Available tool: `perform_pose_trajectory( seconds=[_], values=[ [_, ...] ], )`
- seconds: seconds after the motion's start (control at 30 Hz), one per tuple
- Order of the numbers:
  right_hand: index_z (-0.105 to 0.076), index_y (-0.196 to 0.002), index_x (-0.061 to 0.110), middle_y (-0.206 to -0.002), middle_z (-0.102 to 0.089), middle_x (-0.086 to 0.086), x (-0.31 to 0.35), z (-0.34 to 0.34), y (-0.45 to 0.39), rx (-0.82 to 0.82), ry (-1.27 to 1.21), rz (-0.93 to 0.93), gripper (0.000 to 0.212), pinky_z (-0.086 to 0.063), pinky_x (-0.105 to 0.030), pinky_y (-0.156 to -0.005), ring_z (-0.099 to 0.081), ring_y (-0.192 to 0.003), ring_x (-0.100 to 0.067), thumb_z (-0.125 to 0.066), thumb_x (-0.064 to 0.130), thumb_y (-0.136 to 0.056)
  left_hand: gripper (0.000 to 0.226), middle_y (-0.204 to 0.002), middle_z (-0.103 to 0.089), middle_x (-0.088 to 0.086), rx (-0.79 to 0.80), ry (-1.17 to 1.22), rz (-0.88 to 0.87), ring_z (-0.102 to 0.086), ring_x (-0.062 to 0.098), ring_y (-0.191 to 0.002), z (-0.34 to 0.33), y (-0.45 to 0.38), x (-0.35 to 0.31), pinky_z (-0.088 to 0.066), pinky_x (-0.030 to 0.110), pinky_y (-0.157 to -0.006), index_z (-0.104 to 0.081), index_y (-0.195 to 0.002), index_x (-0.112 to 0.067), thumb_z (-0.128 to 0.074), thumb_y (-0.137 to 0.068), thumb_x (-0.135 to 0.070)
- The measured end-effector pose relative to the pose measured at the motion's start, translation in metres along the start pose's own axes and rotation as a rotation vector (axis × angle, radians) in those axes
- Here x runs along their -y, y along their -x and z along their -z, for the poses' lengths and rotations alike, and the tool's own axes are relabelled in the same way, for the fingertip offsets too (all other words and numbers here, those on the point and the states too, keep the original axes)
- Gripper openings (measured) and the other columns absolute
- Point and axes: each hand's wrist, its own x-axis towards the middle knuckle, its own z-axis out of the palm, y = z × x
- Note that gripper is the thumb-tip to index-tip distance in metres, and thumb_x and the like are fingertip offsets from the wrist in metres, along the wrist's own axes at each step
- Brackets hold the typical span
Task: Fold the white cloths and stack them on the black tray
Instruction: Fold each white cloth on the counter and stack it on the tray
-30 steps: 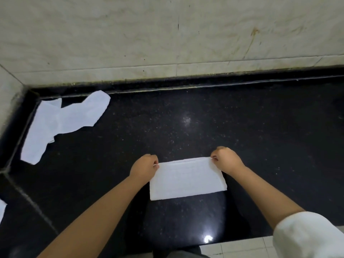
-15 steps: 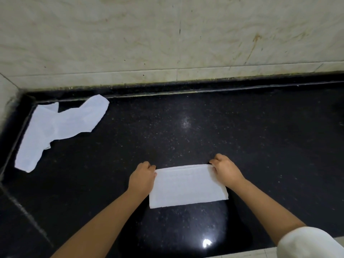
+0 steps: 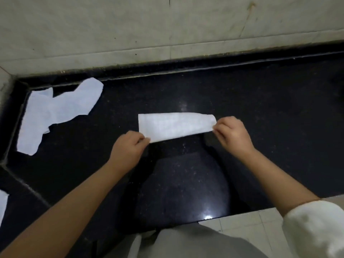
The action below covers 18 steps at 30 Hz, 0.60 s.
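Head view: crumpled cloth [image 3: 55, 114] at the black counter's [image 3: 260, 118] far-left corner; left hand [image 3: 128, 149] and right hand [image 3: 232, 135] pinch the folded cloth's [image 3: 175, 125] ends.

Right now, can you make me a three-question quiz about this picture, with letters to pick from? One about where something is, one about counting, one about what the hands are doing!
1. Where does the crumpled cloth lie?
A. in the far left corner of the black counter
B. on the floor tiles
C. under the right arm

2. How many hands touch the folded cloth?
A. none
B. one
C. two

3. What is the state of the folded cloth?
A. spread out in one full flat layer
B. folded into a narrow strip, pinched at both ends
C. rolled into a ball

Answers:
1. A, it sits by the wall corner, left of the hands.
2. C, the left hand grips the near left corner and the right hand pinches the right end.
3. B, it shows as a long thin band between the fingers.
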Motion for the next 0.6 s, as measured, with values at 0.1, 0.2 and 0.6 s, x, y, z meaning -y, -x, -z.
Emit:
perform_pose_trajectory(
  seconds=[0.1,0.2,0.6],
  values=[
    [-0.067,-0.062,0.007,-0.072,-0.067,-0.009,0.005,-0.029,0.041,0.193,0.07,0.001,0.021,-0.044,-0.033,-0.061,-0.062,-0.062,-0.03,-0.056,0.017,-0.078,0.024,-0.06,-0.035,-0.019,0.202,-0.155,-0.07,-0.036,0.002,-0.058,-0.034,0.021,0.013,-0.03,0.019,-0.055,-0.057,-0.072,-0.017,-0.051,-0.092,-0.03],
    [-0.068,-0.067,0.013,-0.077,-0.066,-0.005,0.017,-0.04,0.069,0.326,0.091,-0.096,0.01,-0.046,-0.032,-0.062,-0.064,-0.064,-0.026,-0.066,0.02,-0.074,0.025,-0.06,-0.056,-0.004,0.265,-0.391,-0.384,-0.052,0.013,-0.051,-0.059,0.038,0.03,-0.039,0.021,-0.046,-0.068,-0.066,-0.012,-0.056,-0.081,-0.028],
    [-0.05,-0.115,0.002,-0.121,-0.054,-0.016,0.046,-0.044,0.035,0.502,0.089,-0.894,0.035,-0.044,-0.038,-0.088,-0.053,-0.109,-0.031,-0.046,0.028,-0.093,0.061,-0.157,-0.005,0.011,0.305,-0.311,-0.052,-0.002,0.023,-0.146,-0.08,0.0,0.002,-0.009,0.037,-0.118,-0.012,-0.147,-0.004,-0.028,-0.099,-0.038]
  ],
)
